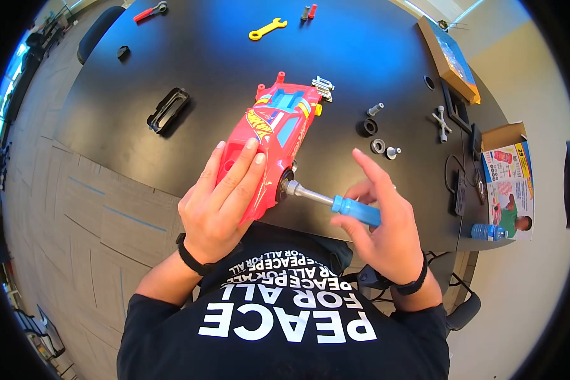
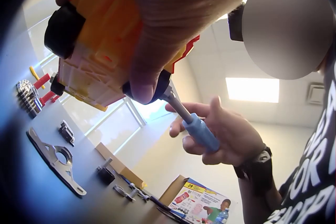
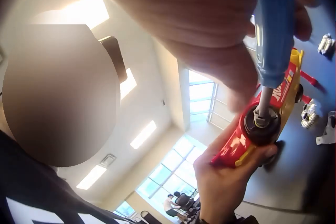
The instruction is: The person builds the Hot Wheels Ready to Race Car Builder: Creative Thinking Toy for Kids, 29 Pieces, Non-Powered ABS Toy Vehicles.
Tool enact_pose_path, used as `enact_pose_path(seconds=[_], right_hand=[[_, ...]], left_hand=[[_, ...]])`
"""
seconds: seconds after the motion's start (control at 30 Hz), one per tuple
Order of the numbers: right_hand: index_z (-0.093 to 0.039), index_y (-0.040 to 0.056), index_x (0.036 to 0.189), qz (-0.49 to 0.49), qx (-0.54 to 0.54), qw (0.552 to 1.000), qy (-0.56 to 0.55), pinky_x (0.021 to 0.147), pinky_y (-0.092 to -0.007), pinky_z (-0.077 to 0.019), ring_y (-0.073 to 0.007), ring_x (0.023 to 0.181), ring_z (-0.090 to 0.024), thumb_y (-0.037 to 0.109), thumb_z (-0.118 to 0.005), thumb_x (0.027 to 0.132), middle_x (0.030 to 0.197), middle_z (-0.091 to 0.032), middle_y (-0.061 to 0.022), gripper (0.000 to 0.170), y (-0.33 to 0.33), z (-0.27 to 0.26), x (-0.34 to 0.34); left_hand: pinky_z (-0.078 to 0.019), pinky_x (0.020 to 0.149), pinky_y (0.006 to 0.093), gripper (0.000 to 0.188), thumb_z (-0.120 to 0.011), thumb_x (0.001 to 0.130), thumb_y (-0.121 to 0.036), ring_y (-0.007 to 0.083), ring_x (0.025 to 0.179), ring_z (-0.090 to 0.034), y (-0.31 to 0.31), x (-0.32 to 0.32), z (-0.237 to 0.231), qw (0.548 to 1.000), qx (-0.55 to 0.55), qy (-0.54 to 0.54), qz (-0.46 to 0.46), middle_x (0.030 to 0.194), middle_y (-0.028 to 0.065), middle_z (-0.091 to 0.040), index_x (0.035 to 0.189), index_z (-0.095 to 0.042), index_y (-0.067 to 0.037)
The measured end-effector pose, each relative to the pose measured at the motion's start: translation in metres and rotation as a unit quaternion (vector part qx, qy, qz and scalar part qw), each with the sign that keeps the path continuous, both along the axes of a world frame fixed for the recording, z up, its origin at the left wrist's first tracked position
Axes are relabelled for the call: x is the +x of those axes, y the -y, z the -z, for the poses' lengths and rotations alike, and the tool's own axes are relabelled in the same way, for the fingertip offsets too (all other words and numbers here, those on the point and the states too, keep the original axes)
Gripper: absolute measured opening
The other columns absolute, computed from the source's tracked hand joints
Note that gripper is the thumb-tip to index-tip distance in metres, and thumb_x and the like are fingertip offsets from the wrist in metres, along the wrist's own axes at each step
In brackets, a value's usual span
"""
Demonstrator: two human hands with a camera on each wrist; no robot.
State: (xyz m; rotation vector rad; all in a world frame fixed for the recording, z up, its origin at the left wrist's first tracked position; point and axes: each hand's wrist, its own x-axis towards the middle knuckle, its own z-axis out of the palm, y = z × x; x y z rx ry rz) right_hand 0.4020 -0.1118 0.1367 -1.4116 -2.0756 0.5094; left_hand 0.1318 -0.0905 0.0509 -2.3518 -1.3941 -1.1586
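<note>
A red toy car (image 1: 269,136) is tilted above the table, its yellow-orange underside (image 2: 100,50) showing in the left wrist view. My left hand (image 1: 218,202) grips the car's near end, fingers spread over the red body and thumb against a black wheel (image 2: 157,88). A blue-handled driver (image 1: 356,210) points at the near wheel, its metal socket end (image 3: 262,115) at the wheel's centre. Around the handle, my right hand (image 1: 386,225) is loosely spread, with the index finger extended and the handle's rear end near the palm.
A black tray-like part (image 1: 169,111) lies left of the car. Beyond it are a yellow wrench (image 1: 268,29) and a red-handled tool (image 1: 149,12). Loose wheels (image 1: 368,127) and grey bolts lie to the right, near a cross-shaped tool (image 1: 442,124), a printed box (image 1: 510,183) and a bottle (image 1: 487,232).
</note>
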Motion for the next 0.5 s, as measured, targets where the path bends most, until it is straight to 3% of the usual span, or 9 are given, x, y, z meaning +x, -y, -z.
enact_pose_path(seconds=[0.07,0.1,0.17,0.2,0.27,0.37,0.5], right_hand=[[-0.053,0.002,0.16,0.0,-0.145,0.989,-0.019,0.076,-0.0331,-0.0546,-0.019,0.075,-0.063,0.008,-0.082,0.097,0.104,-0.075,-0.0114,0.069,0.0,0.006,0.011],[-0.053,0.002,0.16,0.0,-0.146,0.989,-0.019,0.076,-0.0331,-0.0546,-0.019,0.075,-0.063,0.008,-0.082,0.097,0.104,-0.075,-0.0114,0.069,0.0,0.005,0.008],[-0.05,0.0028,0.163,-0.011,0.008,1.0,0.022,0.074,-0.0338,-0.0528,-0.0193,0.075,-0.061,0.011,-0.084,0.096,0.102,-0.074,-0.0107,0.075,-0.001,0.002,-0.002],[-0.05,0.0028,0.163,-0.012,0.007,1.0,0.022,0.074,-0.0338,-0.0528,-0.0193,0.075,-0.061,0.011,-0.084,0.096,0.102,-0.074,-0.0107,0.075,-0.001,0.0,0.0],[-0.049,0.0002,0.16,-0.024,-0.138,0.99,0.013,0.079,-0.0426,-0.0563,-0.034,0.09,-0.073,0.019,-0.082,0.099,0.103,-0.075,-0.0162,0.072,-0.002,-0.002,0.006],[-0.048,0.0002,0.161,-0.031,-0.083,0.996,0.001,0.078,-0.0416,-0.0562,-0.0341,0.089,-0.073,0.02,-0.082,0.1,0.102,-0.075,-0.0151,0.073,-0.004,0.007,0.005],[-0.047,0.0005,0.162,-0.031,-0.128,0.991,0.001,0.079,-0.0417,-0.0563,-0.0343,0.09,-0.073,0.02,-0.083,0.099,0.101,-0.074,-0.0149,0.075,-0.002,-0.003,0.003]], left_hand=[[-0.0653,0.08,0.0373,0.06,-0.087,0.081,-0.014,0.0433,0.122,-0.076,0.0,0.0,0.001,1.0,-0.004,-0.002,-0.001,0.144,0.0071,-0.076,0.139,-0.076,-0.01],[-0.0653,0.08,0.0373,0.06,-0.087,0.081,-0.014,0.0433,0.122,-0.076,0.0,0.0,0.001,1.0,-0.004,-0.002,-0.001,0.144,0.0071,-0.076,0.139,-0.076,-0.01],[-0.0652,0.08,0.0375,0.06,-0.087,0.081,-0.014,0.0435,0.122,-0.076,0.001,0.0,0.0,1.0,-0.007,-0.001,0.003,0.143,0.0071,-0.076,0.14,-0.076,-0.01],[-0.0652,0.08,0.0375,0.06,-0.087,0.081,-0.014,0.0435,0.122,-0.076,0.001,0.0,0.001,1.0,-0.008,-0.001,0.002,0.143,0.0071,-0.076,0.14,-0.076,-0.01],[-0.0652,0.081,0.0377,0.061,-0.087,0.08,-0.014,0.0436,0.121,-0.076,0.0,0.001,0.003,1.0,0.0,-0.003,0.0,0.143,0.0074,-0.076,0.14,-0.076,-0.01],[-0.0651,0.081,0.0379,0.06,-0.087,0.08,-0.014,0.0439,0.121,-0.076,0.0,0.001,0.002,1.0,-0.006,-0.001,0.004,0.143,0.0075,-0.076,0.139,-0.076,-0.01],[-0.0651,0.08,0.038,0.061,-0.087,0.08,-0.014,0.0441,0.122,-0.076,0.0,0.0,0.003,1.0,-0.008,0.003,0.005,0.143,0.0076,-0.076,0.14,-0.076,-0.01]])
